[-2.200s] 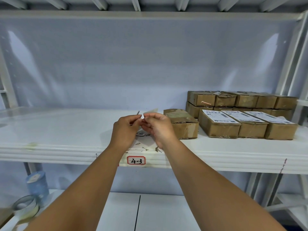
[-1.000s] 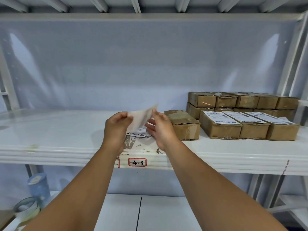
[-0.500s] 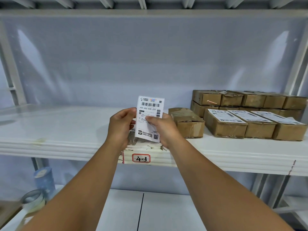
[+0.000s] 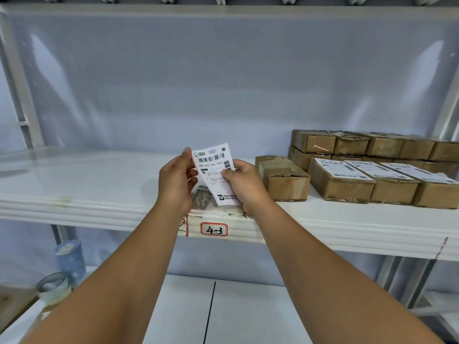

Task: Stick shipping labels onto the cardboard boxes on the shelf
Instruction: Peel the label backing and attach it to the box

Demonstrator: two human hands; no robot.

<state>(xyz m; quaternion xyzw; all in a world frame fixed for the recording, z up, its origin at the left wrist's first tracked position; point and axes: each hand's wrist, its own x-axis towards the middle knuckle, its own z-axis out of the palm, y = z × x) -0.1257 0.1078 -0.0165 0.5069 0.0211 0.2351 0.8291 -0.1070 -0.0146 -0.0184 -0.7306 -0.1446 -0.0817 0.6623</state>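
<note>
Fingers [image 4: 186,155] of the left hand [image 4: 175,184] pinch the left edge of a shipping label [image 4: 214,170], and the right hand [image 4: 244,184] pinches the right edge under its thumb. Between them the label stands nearly upright, tilted a little, with its printed face toward the person. It is held above the front edge of the shelf [image 4: 99,184], about midway along. From where I stand I cannot tell whether the backing is already off.

Under the hands, at that front edge, lies a pile of sheets [image 4: 201,198], just above the shelf tag [image 4: 214,229] marked 4-3. Just beside the right hand sits a bare-topped box [image 4: 283,177] with no label on it. Past it, toward the right end of the shelf, three labelled boxes [image 4: 342,180] stand in a row. More boxes [image 4: 360,145] are stacked behind them against the back edge.

To my eye the step in hand is getting one label ready, with the bare-topped box next in line. The next move calls for carrying the label to the right and squaring it over that box's top. It would then be laid sticky side down from one edge and smoothed flat. The top looks creased, so firm pressing seems wise.
</note>
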